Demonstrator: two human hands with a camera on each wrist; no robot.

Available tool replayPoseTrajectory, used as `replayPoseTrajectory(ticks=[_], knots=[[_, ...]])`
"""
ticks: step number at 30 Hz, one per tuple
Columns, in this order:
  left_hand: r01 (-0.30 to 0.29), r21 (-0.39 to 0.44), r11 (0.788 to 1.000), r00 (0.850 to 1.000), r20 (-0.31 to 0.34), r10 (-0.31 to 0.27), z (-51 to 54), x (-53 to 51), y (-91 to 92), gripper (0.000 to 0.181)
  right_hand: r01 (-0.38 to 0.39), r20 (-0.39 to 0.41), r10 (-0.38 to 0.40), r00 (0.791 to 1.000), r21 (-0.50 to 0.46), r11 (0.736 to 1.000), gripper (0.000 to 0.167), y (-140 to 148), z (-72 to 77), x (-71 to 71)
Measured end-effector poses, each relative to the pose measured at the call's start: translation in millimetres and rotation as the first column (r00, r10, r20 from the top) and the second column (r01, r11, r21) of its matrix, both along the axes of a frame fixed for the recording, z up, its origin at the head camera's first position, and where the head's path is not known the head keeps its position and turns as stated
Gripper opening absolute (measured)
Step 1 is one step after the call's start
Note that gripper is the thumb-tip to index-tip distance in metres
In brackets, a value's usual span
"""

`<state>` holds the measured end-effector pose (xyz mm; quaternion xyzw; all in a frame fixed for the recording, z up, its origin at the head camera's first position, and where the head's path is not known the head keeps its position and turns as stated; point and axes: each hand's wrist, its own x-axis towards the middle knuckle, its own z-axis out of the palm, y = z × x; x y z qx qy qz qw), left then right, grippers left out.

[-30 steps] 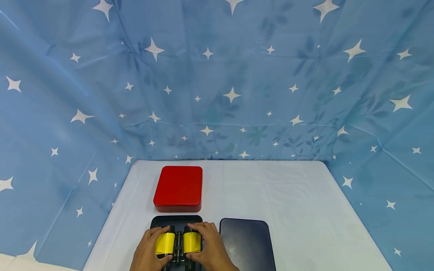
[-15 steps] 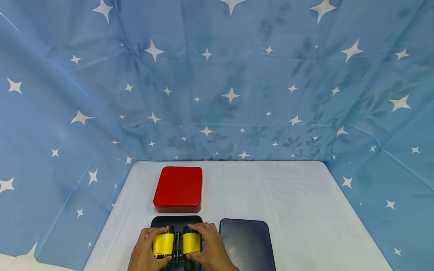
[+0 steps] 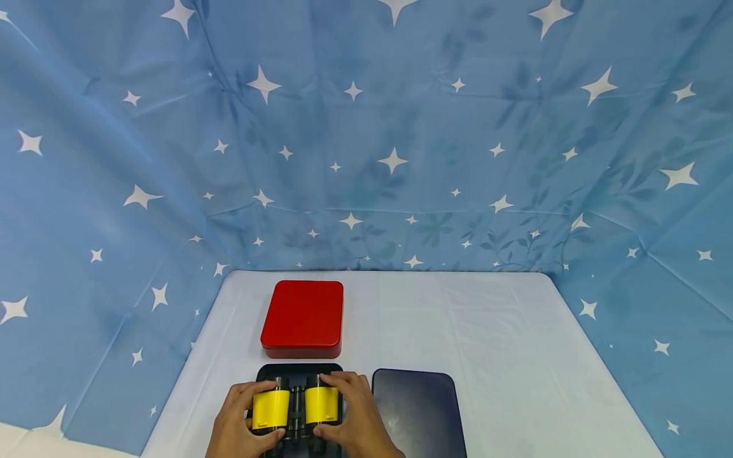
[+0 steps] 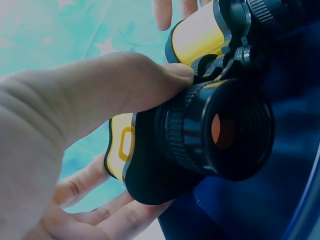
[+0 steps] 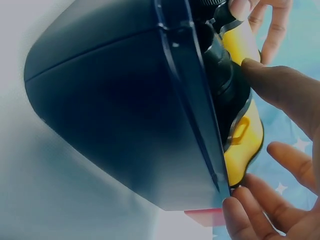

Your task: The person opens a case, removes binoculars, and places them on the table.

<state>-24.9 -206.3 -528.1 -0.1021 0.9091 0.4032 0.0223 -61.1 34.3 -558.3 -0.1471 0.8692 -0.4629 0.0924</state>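
A pair of yellow and black binoculars point(image 3: 271, 409) is at the dark tin box point(image 3: 298, 367), near the front of the table. My left hand point(image 3: 233, 423) grips the left barrel, fingers at its far end and thumb by the eyepiece. On the right barrel, my right hand point(image 3: 361, 416) holds on the same way. In the left wrist view, my thumb presses beside the black eyepiece point(image 4: 215, 130). The right wrist view shows the deep wall of the dark tin box point(image 5: 115, 100), with the binoculars at its opening. How far they sit inside, I cannot tell.
Behind the dark box stands a red tin box point(image 3: 303, 318), closed. To the right lies a flat dark lid point(image 3: 418, 413). A white cloth covers the table point(image 3: 504, 369), and a blue star-patterned curtain point(image 3: 366, 159) hangs around its back and sides.
Both barrels have shifted slightly to the left and away from me, and they stand a little wider apart. My left hand has moved left with its barrel; my right hand has barely moved.
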Motion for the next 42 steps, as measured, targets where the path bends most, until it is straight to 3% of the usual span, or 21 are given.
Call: replayPoseTrajectory(ticks=[15,25,35,42], knots=[[-0.036,0.100,0.994,0.999,0.026,0.034,7.0,1.2,-0.5,0.085,0.003,0.037,0.004,0.999,-0.168,0.986,0.080,6.3,7.0,-2.7],[-0.037,0.131,0.991,0.999,0.022,0.034,18.4,-1.4,13.4,0.083,0.092,0.077,-0.078,0.994,-0.191,0.977,0.078,17.8,21.2,0.2],[0.017,0.175,0.984,1.000,-0.009,-0.016,20.4,-9.9,34.7,0.079,0.131,0.023,-0.129,0.991,-0.195,0.972,0.077,42.5,25.2,1.6],[0.113,0.224,0.968,0.994,-0.041,-0.106,18.7,-15.7,48.5,0.076,0.139,-0.024,-0.148,0.989,-0.220,0.965,0.076,65.6,23.8,4.5]])
